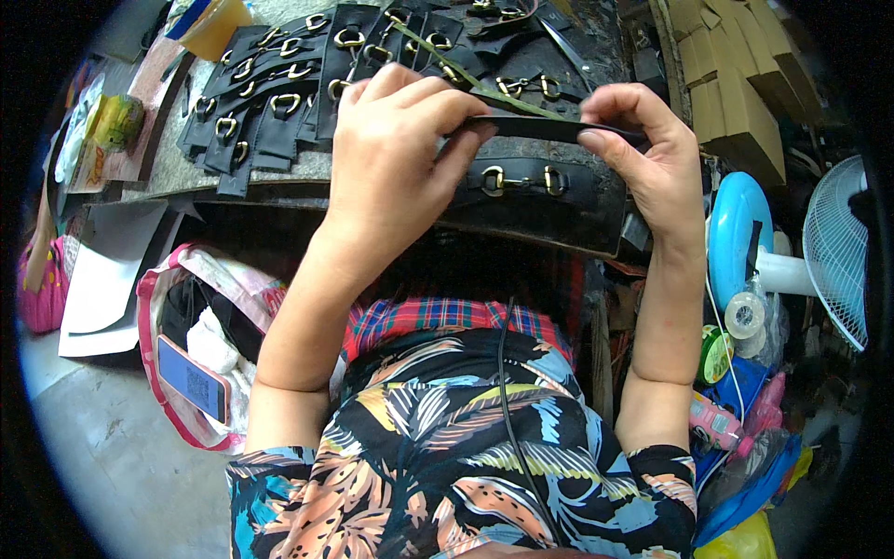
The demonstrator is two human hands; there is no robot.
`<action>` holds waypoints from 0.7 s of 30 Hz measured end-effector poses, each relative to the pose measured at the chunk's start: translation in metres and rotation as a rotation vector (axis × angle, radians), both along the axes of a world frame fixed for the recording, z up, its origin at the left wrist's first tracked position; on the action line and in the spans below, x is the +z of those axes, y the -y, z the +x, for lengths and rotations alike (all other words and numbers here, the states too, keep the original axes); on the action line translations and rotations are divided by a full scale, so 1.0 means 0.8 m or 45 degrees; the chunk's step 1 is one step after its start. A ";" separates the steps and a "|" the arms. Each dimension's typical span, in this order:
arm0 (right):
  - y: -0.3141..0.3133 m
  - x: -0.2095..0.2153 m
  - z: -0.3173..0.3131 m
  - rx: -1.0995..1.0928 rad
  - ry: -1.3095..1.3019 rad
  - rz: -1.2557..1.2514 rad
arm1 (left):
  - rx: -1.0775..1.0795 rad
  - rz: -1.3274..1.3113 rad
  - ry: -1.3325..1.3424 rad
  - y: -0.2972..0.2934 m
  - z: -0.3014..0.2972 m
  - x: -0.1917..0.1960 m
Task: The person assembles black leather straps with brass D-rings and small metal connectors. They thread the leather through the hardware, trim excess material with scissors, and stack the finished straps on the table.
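Above the front part of the workbench, a black leather strap (540, 129) is stretched sideways between both hands. My left hand (380, 149) pinches its left end between thumb and fingers. At the other end, my right hand (656, 154) grips it with thumb and curled forefinger. Just beneath lies a black leather piece (521, 180) with a brass-coloured snap hook and ring. Many similar black pieces (289, 84) with metal rings cover the bench behind and left of my left hand. A thin green strip (466, 79) runs diagonally behind the held strap.
A slim pointed metal tool (565, 48) lies at the back. Cardboard pieces (736, 88) are stacked at right, near a white fan (838, 252) and a blue round object (738, 224). Below left, a pink-rimmed bag (149, 321) holds a phone (193, 377). A dark cord (504, 391) hangs down my front.
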State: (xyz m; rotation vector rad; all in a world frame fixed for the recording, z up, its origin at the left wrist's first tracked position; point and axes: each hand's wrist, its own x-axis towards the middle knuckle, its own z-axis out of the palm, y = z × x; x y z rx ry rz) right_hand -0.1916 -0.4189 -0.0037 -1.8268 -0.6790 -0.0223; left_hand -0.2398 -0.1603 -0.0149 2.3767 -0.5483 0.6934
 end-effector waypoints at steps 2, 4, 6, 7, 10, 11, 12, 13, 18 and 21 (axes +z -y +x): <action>0.008 -0.001 -0.006 -0.017 -0.310 0.187 | -0.070 -0.485 -0.295 0.001 -0.004 0.002; 0.013 -0.005 -0.012 0.002 -0.463 0.327 | -0.136 -0.948 -0.703 -0.001 -0.013 0.005; 0.017 -0.010 -0.017 0.021 -0.703 0.447 | -0.140 -1.036 -0.784 -0.004 -0.019 0.008; 0.018 -0.012 -0.019 0.061 -0.779 0.525 | -0.153 -1.081 -0.774 -0.006 -0.021 0.009; 0.017 -0.021 -0.024 -0.016 -0.816 0.591 | -0.169 -1.313 -0.941 -0.012 -0.021 0.006; 0.017 -0.023 -0.026 -0.030 -0.820 0.634 | -0.214 -1.430 -0.990 -0.014 -0.022 0.004; 0.017 -0.024 -0.028 -0.055 -0.849 0.690 | -0.260 -1.547 -1.037 -0.014 -0.022 0.002; 0.016 -0.025 -0.030 -0.022 -0.909 0.747 | -0.306 -1.664 -1.084 -0.015 -0.023 0.000; 0.003 -0.034 -0.044 -0.156 -0.962 0.894 | -0.655 -2.008 -1.281 0.000 -0.033 -0.018; 0.001 -0.033 -0.047 -0.240 -0.835 0.744 | -0.737 -2.012 -1.330 0.008 -0.033 -0.026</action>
